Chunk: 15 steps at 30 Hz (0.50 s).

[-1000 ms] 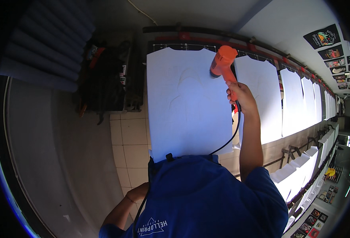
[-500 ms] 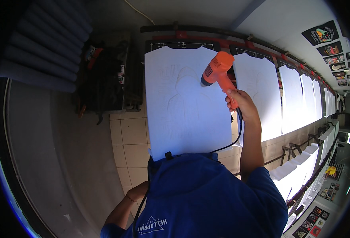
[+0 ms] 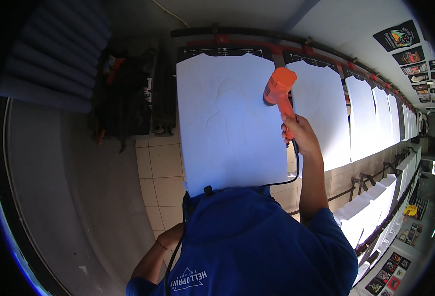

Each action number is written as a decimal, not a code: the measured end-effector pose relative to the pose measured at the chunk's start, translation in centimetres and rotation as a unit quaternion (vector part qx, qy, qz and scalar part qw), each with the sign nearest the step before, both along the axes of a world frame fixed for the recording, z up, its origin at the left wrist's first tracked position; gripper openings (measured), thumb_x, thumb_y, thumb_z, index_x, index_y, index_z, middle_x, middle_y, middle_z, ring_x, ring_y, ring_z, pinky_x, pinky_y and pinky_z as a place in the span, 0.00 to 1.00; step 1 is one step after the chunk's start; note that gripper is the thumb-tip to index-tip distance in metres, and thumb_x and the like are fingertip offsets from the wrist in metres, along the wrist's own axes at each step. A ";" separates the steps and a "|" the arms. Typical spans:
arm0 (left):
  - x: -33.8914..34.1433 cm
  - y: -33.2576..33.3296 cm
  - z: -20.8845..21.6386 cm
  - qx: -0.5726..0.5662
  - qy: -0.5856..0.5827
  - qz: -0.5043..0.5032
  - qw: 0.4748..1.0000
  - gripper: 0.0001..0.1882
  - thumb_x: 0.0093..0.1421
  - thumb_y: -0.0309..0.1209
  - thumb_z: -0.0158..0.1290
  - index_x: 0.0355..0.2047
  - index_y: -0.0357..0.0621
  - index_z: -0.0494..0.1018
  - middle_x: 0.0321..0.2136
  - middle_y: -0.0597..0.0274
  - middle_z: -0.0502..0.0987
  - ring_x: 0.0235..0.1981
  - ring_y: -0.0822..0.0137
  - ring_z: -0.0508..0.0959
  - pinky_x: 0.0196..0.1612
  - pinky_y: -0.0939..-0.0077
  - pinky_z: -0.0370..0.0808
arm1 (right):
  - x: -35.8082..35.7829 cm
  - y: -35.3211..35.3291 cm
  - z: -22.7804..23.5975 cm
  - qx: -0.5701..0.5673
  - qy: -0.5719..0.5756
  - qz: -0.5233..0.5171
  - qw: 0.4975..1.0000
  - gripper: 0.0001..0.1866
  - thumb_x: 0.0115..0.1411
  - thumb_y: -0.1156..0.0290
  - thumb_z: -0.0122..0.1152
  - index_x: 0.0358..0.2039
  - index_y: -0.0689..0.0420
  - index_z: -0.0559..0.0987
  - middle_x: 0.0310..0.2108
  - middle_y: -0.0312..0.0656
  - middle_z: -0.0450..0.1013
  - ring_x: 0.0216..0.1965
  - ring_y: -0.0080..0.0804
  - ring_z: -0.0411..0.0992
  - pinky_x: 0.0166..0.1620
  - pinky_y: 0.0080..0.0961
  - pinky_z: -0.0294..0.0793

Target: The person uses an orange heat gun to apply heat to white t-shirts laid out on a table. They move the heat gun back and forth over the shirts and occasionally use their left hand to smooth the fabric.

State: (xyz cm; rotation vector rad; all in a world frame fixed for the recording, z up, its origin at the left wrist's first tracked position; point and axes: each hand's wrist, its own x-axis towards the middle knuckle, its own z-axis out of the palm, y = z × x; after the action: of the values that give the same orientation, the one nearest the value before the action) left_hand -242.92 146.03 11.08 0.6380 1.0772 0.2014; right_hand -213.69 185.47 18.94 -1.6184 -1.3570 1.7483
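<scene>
My right hand (image 3: 302,135) is wrapped round the handle of an orange heat gun (image 3: 280,89), held over the right edge of a white T-shirt (image 3: 232,158). The gun's dark nozzle (image 3: 267,100) points down and left toward the cloth. A black cord (image 3: 296,165) runs from the handle back toward my body. The shirt lies flat on a black board (image 3: 188,52), which shows past the neckline. Faint lines of a hooded figure mark its front. Down at my left side is my left hand (image 3: 172,237), its fingers hidden by my blue shirt.
Another white shirt (image 3: 321,128) lies on the neighbouring board, with several more in a row to the right. A second row of white shirts (image 3: 368,209) stands behind on metal supports. Dark clutter (image 3: 128,93) sits at left, beside a grey curtain (image 3: 54,54).
The heat gun has swung to the right, from over the shirt's upper middle to its right edge, its nozzle turned more toward the cloth. My left hand stays at my side.
</scene>
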 end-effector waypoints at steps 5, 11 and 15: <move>0.5 -0.1 0.7 -0.023 0.009 0.049 0.999 0.34 0.60 0.51 0.55 0.54 0.32 0.69 0.54 0.46 0.72 0.56 0.56 0.71 0.59 0.68 0.67 | 2.0 -0.6 1.3 -0.049 -0.009 0.016 0.999 0.18 0.61 0.55 0.58 0.36 0.60 0.72 0.24 0.34 0.69 0.22 0.21 0.69 0.24 0.18 0.68; -0.1 1.0 1.2 0.039 0.016 -0.032 0.999 0.36 0.60 0.53 0.54 0.55 0.33 0.68 0.55 0.46 0.71 0.57 0.54 0.70 0.60 0.67 0.66 | 1.6 -2.2 1.8 -0.066 0.024 0.037 0.997 0.18 0.63 0.57 0.56 0.40 0.60 0.72 0.24 0.34 0.69 0.21 0.21 0.69 0.23 0.17 0.68; -0.1 1.9 2.1 0.071 0.044 -0.087 0.993 0.36 0.61 0.54 0.52 0.56 0.34 0.67 0.56 0.45 0.71 0.58 0.53 0.70 0.60 0.66 0.66 | -1.8 -2.0 0.4 -0.046 0.063 0.024 0.997 0.19 0.60 0.55 0.60 0.37 0.60 0.73 0.24 0.34 0.70 0.23 0.21 0.70 0.24 0.19 0.69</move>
State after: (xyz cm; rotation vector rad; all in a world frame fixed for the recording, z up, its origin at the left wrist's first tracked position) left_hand -243.00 147.98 13.16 0.8712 1.0914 0.0996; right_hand -215.50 183.49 19.39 -1.5062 -1.2832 1.9330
